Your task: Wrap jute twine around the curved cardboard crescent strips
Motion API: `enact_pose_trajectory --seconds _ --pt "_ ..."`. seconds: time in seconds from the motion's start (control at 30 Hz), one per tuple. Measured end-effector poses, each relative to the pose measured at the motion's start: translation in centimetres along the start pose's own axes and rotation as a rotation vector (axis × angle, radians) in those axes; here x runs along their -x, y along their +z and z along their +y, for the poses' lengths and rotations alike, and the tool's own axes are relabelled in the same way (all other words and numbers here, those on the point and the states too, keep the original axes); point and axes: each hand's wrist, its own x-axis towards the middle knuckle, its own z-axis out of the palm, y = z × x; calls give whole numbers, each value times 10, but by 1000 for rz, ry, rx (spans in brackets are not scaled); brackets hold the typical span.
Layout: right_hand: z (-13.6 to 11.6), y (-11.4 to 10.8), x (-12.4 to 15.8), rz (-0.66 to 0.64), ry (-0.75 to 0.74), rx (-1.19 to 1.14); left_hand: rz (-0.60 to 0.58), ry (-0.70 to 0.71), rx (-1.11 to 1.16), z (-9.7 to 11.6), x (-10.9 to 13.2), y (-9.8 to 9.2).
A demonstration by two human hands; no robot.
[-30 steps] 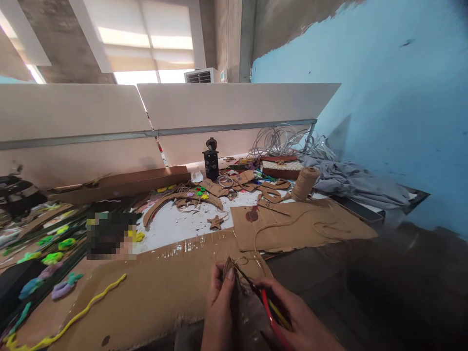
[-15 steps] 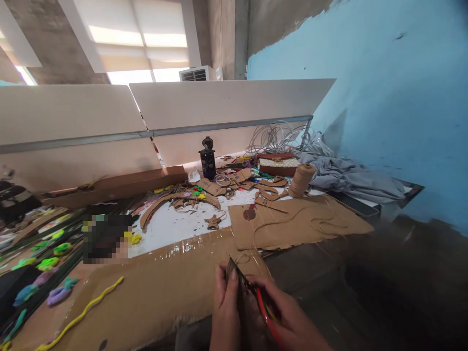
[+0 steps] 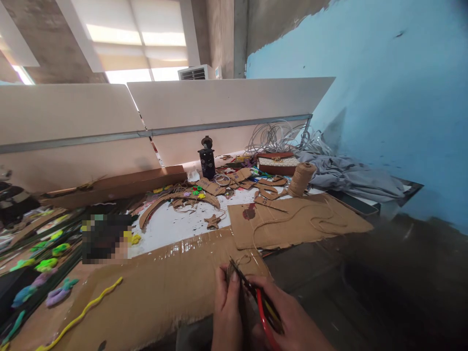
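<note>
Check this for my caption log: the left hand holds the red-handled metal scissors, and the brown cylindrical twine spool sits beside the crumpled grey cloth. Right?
Wrong hand: the head view shows the right hand holding the red-handled metal scissors. The rest stands.

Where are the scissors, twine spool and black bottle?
Scissors (image 3: 261, 305): head view, on the red handle.
Twine spool (image 3: 301, 181): head view, middle of the wound twine.
Black bottle (image 3: 207, 165): head view, middle of the body below the lid.

No text can be read — the small dark marks on the flat brown cardboard pieces (image 3: 242, 175), well beyond the right hand (image 3: 290, 312), are too tiny.
</note>
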Motion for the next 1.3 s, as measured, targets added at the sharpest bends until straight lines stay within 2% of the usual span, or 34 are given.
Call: enact_pose_trajectory --seconds 0.2,0.4,0.6,0.73,0.87,1.07,1.3 --pt "7 5 -4 21 -16 15 8 54 -30 -8 -2 -3" --pt "13 10 -7 25 -37 -34 -2 42 -15 -12 -4 -5" --pt "17 14 -7 23 5 -71 -117 55 97 -13 -3 1" --pt "22 17 -7 24 1 -73 -125 57 99 -16 -7 -2" --pt "21 18 -9 14 40 -68 -107 43 42 -11 -6 -2" --pt "18 18 -11 13 16 -126 -130 109 44 3 5 10" --pt "25 21 -13 1 68 -170 -104 82 73 -1 2 11"
